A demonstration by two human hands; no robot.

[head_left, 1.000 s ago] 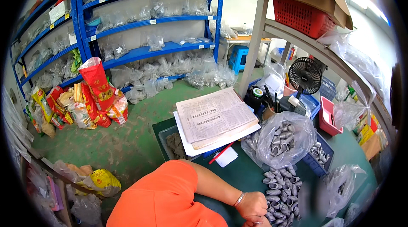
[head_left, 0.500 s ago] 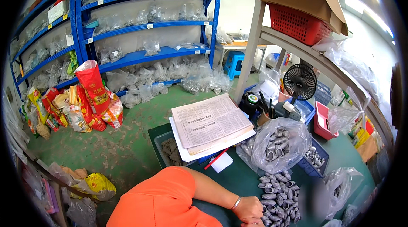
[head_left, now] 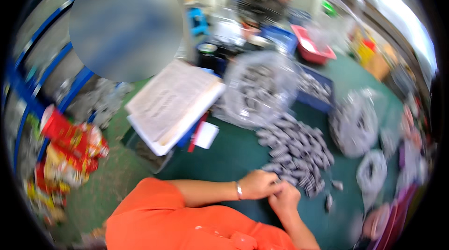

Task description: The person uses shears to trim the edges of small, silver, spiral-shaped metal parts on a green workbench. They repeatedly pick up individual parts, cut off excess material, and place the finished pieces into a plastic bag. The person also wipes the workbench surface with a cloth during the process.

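Note:
My left hand, with a silver bracelet at the wrist, meets my right hand at the near edge of a pile. The fingers of both are curled and pressed together; whatever they hold is hidden and blurred. Just beyond them spreads a heap of grey ribbed, hollow pieces on the dark green table. Two stray pieces, one of them a small grey piece, lie to the right of my right hand. Behind the heap stands an open clear plastic bag with more grey pieces inside.
An open book lies on papers at the left, near a red pen and a white slip. A blue bin of small parts and a red tray stand farther back. Filled plastic bags sit at the right.
The view has swung to the right and down and is blurred by motion. My right hand and forearm now show more fully, and both hands remain together beside the heap.

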